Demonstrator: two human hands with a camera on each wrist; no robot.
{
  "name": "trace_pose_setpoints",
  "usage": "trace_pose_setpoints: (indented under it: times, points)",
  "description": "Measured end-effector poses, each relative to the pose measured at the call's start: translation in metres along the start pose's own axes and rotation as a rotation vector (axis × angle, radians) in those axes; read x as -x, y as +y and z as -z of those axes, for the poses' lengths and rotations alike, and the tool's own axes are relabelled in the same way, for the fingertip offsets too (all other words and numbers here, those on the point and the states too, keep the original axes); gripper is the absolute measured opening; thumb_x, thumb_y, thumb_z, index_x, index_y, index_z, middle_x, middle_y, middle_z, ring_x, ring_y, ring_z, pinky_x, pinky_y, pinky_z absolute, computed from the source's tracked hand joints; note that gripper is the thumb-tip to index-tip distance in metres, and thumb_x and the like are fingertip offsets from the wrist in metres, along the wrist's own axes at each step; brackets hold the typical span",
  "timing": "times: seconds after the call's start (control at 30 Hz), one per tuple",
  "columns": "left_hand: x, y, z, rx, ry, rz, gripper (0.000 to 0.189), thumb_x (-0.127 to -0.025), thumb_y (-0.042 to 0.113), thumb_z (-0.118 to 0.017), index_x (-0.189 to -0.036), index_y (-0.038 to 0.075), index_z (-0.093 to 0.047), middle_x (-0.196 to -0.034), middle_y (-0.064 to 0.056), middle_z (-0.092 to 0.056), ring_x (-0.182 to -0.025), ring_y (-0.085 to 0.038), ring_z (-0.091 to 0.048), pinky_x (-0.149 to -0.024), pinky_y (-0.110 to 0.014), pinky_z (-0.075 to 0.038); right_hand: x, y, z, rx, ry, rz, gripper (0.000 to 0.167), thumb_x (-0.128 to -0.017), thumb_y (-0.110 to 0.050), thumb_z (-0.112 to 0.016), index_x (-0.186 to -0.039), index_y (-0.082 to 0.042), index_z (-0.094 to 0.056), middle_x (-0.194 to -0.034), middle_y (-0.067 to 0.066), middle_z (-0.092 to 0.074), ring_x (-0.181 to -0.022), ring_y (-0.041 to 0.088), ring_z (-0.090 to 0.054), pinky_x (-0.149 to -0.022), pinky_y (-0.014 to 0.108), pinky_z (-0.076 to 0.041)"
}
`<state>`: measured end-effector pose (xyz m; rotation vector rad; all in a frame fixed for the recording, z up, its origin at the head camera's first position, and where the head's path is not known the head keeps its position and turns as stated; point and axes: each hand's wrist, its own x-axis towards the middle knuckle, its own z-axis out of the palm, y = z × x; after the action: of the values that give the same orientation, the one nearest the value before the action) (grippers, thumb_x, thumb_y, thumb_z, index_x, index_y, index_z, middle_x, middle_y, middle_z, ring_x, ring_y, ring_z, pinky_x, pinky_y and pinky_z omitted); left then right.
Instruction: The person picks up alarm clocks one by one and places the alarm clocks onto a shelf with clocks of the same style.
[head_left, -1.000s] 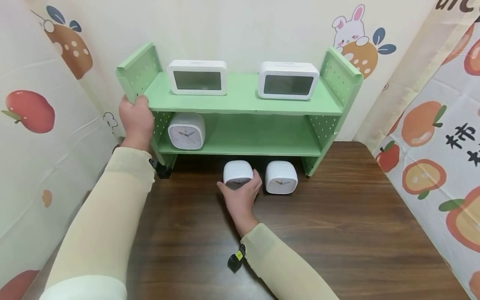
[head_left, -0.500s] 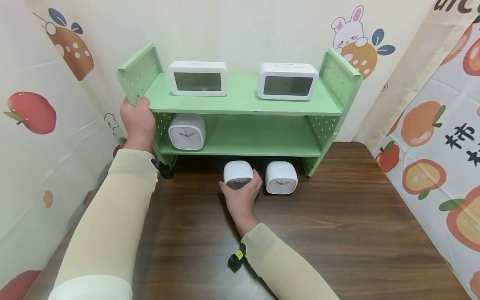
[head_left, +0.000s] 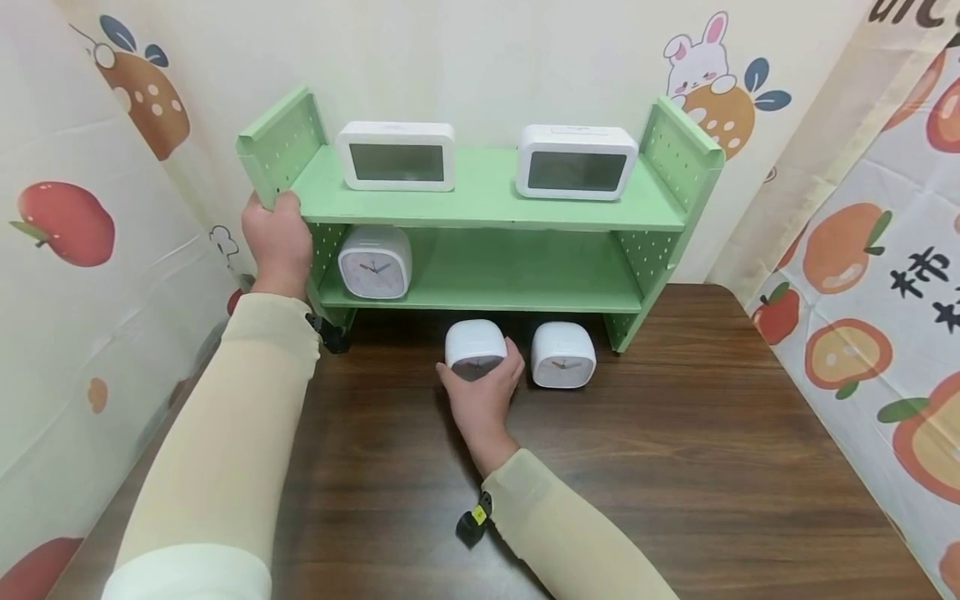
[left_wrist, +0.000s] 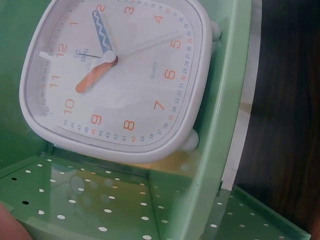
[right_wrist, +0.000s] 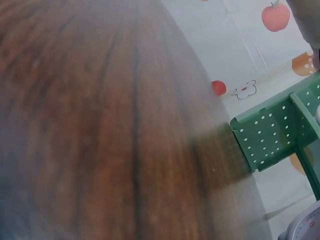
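Note:
My left hand (head_left: pixel 276 242) grips the left side panel of a green two-tier shelf (head_left: pixel 517 268), just below its upper board. With thumb and fingers to either side, my right hand (head_left: pixel 486 398) holds a small white alarm clock (head_left: pixel 476 340) in front of the shelf; the hand covers the lower part of its dial. That clock's edge (right_wrist: pixel 307 227) shows in the bottom right corner of the right wrist view. A matching alarm clock (head_left: pixel 563 356) stands just right of the hand. Another white alarm clock (head_left: pixel 375 262) sits at the left end of the lower board, its dial (left_wrist: pixel 125 75) close in the left wrist view.
Two white digital clocks with dark screens, a left one (head_left: pixel 395 156) and a right one (head_left: pixel 577 162), stand on the upper board. The shelf's right side panel (head_left: pixel 667 225) reaches down to the brown wooden table (head_left: pixel 712 450). Fruit-print curtains (head_left: pixel 877 283) hang around it.

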<state>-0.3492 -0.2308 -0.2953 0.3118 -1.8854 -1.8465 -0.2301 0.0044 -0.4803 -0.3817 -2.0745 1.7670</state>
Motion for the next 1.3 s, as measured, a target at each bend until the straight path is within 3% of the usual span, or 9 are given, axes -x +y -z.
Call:
trace_pose_setpoints:
  times: [0.67, 1.07, 1.3]
  points:
    - [0.002, 0.002, 0.002, -0.025, 0.003, 0.027, 0.041, -0.105, 0.023, -0.043, -0.144, 0.019, -0.056, -0.143, 0.002, -0.058, -0.13, -0.011, -0.049, -0.114, -0.027, -0.031, 0.004, -0.042, 0.012, -0.124, 0.006, 0.118, 0.109, -0.072, -0.027, -0.096, -0.154, -0.015, -0.025, -0.151, 0.006, -0.031, -0.134, 0.023, -0.038, -0.109, 0.045, -0.036]
    - [0.003, 0.001, 0.001, -0.043, 0.008, -0.008, 0.039, -0.104, 0.021, -0.043, -0.139, 0.015, -0.06, -0.138, 0.0, -0.061, -0.124, -0.01, -0.051, -0.111, -0.027, -0.032, -0.006, -0.068, 0.023, -0.195, -0.033, 0.095, 0.112, -0.075, -0.034, -0.094, -0.157, -0.017, -0.02, -0.152, 0.0, -0.03, -0.132, 0.019, -0.039, -0.106, 0.045, -0.039]
    - [0.004, 0.0, 0.001, -0.044, 0.003, -0.007, 0.039, -0.104, 0.022, -0.043, -0.139, 0.016, -0.059, -0.138, 0.0, -0.061, -0.124, -0.01, -0.051, -0.111, -0.028, -0.033, -0.021, -0.082, 0.021, -0.185, 0.007, 0.16, 0.11, -0.074, -0.031, -0.095, -0.156, -0.014, -0.023, -0.152, 0.003, -0.03, -0.132, 0.02, -0.04, -0.107, 0.043, -0.039]
